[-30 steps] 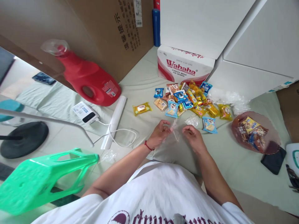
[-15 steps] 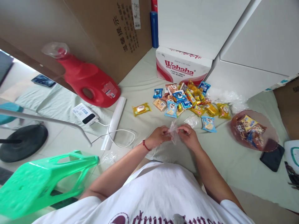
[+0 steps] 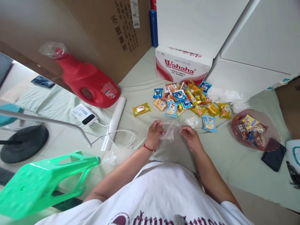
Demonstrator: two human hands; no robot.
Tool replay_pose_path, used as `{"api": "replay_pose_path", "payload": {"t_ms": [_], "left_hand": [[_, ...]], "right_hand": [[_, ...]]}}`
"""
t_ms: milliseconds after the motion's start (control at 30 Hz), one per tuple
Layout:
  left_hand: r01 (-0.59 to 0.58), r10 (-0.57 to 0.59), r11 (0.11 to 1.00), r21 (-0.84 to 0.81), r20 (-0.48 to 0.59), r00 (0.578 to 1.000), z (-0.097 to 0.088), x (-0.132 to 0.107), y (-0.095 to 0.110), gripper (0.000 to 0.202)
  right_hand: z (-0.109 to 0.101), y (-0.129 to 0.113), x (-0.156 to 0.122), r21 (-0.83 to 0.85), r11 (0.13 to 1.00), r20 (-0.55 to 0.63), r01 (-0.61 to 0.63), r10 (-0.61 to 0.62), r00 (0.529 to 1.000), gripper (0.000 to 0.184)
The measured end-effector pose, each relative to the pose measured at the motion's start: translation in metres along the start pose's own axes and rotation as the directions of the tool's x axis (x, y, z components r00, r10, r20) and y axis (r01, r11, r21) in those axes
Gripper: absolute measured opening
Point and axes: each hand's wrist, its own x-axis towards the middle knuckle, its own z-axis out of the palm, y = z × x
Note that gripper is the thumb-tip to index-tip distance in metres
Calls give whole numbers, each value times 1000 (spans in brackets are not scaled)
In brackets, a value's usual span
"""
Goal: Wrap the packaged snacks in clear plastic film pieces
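Note:
My left hand (image 3: 154,134) and my right hand (image 3: 191,137) each pinch one side of a small clear plastic bag (image 3: 170,130), stretched between them just above the pale green sheet (image 3: 140,84). A red string circles my left wrist. Just beyond my hands lies a heap of small snack packets (image 3: 187,100) in blue, yellow and orange wrappers. One yellow packet (image 3: 142,109) lies apart to the left, and a blue packet (image 3: 208,123) lies near my right hand.
A reddish bag with several snacks (image 3: 255,129) sits at right beside a black phone (image 3: 273,156). A Wahaha carton (image 3: 182,65), white boxes and a brown carton stand behind. At left: red jug (image 3: 86,82), power bank (image 3: 84,114), white roll (image 3: 113,123), green stool (image 3: 44,181).
My hands came together on the clear bag, then drew apart again, spreading it out between them. The snacks have not moved.

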Motion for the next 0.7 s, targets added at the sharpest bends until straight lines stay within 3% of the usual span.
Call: {"api": "replay_pose_path", "payload": {"t_ms": [67,133,200,267,367,433,500,567,633,700], "left_hand": [[3,-3,1000,19,-9,1000,-7,6,6,25],[-24,19,995,100,53,998,-15,11,16,26],[-130,100,963,238,133,986,-24,14,28,25],[-296,224,872,389,220,949,-31,17,39,24],[-430,325,754,497,286,901,-37,20,49,26],[-363,287,809,463,229,930,-35,23,48,29],[-214,183,922,322,125,975,-29,25,42,32],[-91,84,984,154,46,995,-19,24,32,35],[-58,59,997,59,-10,998,-9,20,21,38],[-91,94,993,77,-34,995,0,10,10,42]], "right_hand": [[-12,-12,-1,125,988,40,-88,83,996,35],[-29,-28,-3,231,947,142,-222,193,971,40],[-47,-44,-4,255,909,233,-330,273,933,43],[-65,-57,-3,218,897,282,-384,318,905,44],[-86,-67,3,193,920,234,-342,296,926,43],[-91,-65,8,254,941,100,-225,206,973,44],[-88,-57,10,330,933,-19,-142,157,987,52],[-74,-43,8,372,912,-37,-170,198,979,68],[-51,-27,1,364,894,5,-260,277,961,81],[-22,-13,-6,323,899,7,-298,312,950,85]]}}
